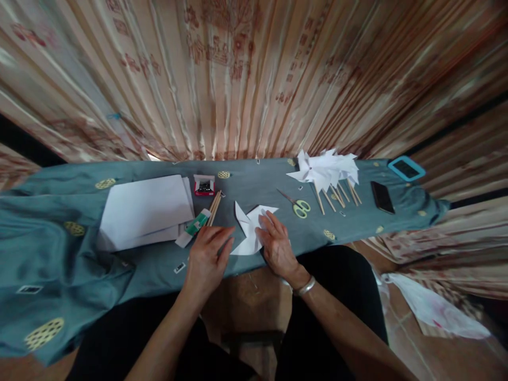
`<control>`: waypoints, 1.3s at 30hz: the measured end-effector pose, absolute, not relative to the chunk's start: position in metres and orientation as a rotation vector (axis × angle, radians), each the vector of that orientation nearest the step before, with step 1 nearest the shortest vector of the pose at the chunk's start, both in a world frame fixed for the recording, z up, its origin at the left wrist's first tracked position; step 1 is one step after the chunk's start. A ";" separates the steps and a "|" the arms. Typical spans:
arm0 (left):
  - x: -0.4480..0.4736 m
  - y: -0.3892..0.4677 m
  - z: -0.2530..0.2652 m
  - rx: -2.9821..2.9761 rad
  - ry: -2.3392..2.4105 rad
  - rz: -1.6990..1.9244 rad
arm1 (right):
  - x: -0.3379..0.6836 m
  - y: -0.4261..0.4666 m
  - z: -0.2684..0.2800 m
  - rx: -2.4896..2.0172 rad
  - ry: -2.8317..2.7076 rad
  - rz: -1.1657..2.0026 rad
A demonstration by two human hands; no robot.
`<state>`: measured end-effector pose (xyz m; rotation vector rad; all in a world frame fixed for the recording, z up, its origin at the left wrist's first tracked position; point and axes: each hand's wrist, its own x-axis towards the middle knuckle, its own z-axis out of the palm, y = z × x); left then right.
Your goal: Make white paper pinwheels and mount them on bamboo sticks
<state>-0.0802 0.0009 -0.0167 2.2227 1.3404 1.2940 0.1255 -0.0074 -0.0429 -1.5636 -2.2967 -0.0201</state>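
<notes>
- I am seeing the paper stack (145, 209) lying flat at far left, probably so loose sheets are staying within reach.
- Beside it, the green-and-white box (197, 223) is leaning toward the sheets' edge; the red box (204, 186) is standing open, likely for easy picking.
- My left hand (206, 258) is hovering with fingers loosely spread, gripping nothing visible; I cannot tell whether it is touching the sticks (215, 207) behind it.
- The folded paper (251, 235) is lying between my hands, its points fanning out.
- My right hand (277, 244) is resting on its right side, perhaps steadying it; whether the fingers are pinching, I cannot tell.
- The scissors (294, 201) are lying just beyond, apparently set aside.
- The paper pinwheels (327, 168) are lying grouped, presumably kept clear of my hands.
</notes>
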 end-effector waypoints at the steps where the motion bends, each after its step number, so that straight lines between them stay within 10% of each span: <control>1: -0.080 0.000 -0.016 2.210 1.333 1.298 | 0.125 -0.008 -0.043 -1.576 -2.280 -0.022; 39: -0.083 0.017 -0.027 2.224 1.476 1.146 | 0.157 0.022 -0.043 -1.402 -1.745 0.565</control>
